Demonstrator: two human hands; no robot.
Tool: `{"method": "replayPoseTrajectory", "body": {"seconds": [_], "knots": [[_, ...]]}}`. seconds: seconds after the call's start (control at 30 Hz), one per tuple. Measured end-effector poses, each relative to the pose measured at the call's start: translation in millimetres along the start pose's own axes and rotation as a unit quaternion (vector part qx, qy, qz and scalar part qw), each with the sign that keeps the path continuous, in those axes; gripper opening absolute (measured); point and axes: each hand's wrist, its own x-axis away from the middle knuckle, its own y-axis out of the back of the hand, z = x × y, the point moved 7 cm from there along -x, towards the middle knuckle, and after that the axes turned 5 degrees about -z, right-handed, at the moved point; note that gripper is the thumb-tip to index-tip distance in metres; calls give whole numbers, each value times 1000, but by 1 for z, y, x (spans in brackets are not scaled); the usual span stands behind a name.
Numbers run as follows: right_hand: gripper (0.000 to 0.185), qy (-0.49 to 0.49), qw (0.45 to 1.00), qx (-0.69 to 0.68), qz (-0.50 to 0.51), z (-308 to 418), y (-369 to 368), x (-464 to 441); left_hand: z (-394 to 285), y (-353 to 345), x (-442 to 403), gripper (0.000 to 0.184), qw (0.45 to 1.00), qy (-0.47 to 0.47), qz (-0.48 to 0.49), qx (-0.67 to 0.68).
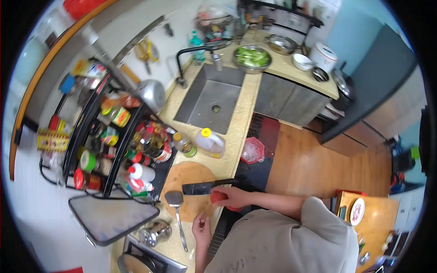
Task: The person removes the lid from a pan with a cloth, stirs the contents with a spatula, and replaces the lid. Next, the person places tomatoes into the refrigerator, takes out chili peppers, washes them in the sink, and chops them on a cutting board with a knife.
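My right hand (231, 196) is closed around a red rounded object (218, 196), possibly a lid or small container, beside the cutting board's edge. In my cupped left hand (201, 231) lie small dark reddish-brown bits (201, 224); the fingers curl around them. Between the hands and the wall is a round wooden cutting board (182, 172). A black cleaver (198, 188) lies across it, its handle reaching toward my right hand. The metal spatula (174, 199) rests with its blade on the board and its handle past my left hand.
A spice rack (120, 150) full of jars stands left. Oil bottles (210, 142) sit beyond the board, near the sink (209, 98). A bowl of green vegetables (251, 58) stands on the far counter. A metal pot (154, 233) and the stove (150, 257) are lower left.
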Motion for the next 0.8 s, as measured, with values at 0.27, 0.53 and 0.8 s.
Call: {"method": "replayPoseTrajectory", "body": {"seconds": [0.27,0.53,0.8], "knots": [[64,-59,971,117,-201,-13,54,124,-28,-136,-8,41,937,105,321,94],[69,-17,941,142,-308,-47,104,210,-35,-273,41,34,891,165,419,64],[33,97,717,-488,-488,-166,223,348,-68,-422,82,45,865,254,415,118]]}}
